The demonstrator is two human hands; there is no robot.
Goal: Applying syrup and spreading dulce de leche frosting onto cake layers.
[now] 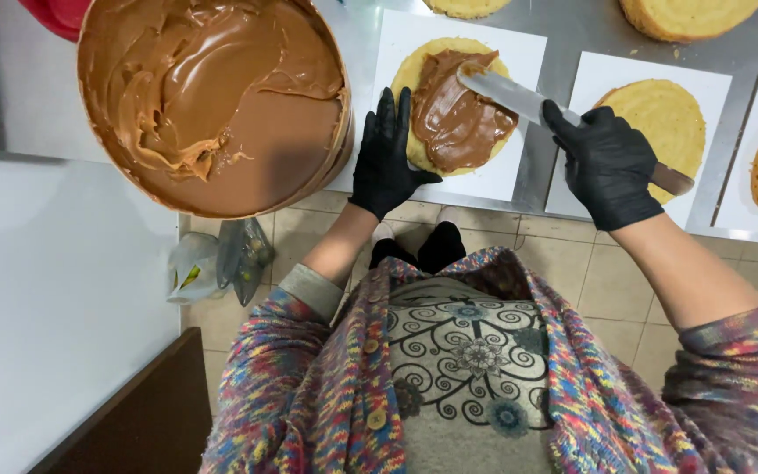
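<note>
Head view looks straight down at your two black-gloved hands over a steel table (572, 26). Your left hand (385, 158) lies flat with the fingers held close together and pointing away from you, pressed against the near left edge of a round sponge cake (423, 75) that sits on a white square board (511, 61). Your right hand (609, 165) is closed in a fist around the handle of a long metal spatula (511, 95), forefinger stretched along the blade. The blade slants up and to the left, its tip resting on the brown cream (454, 118) spread over most of the cake top. A big round tub of the same brown cream (212, 96) stands just left of your left hand. Three more bare cakes (668, 118) on boards lie to the right, and two others sit at the far edge.
</note>
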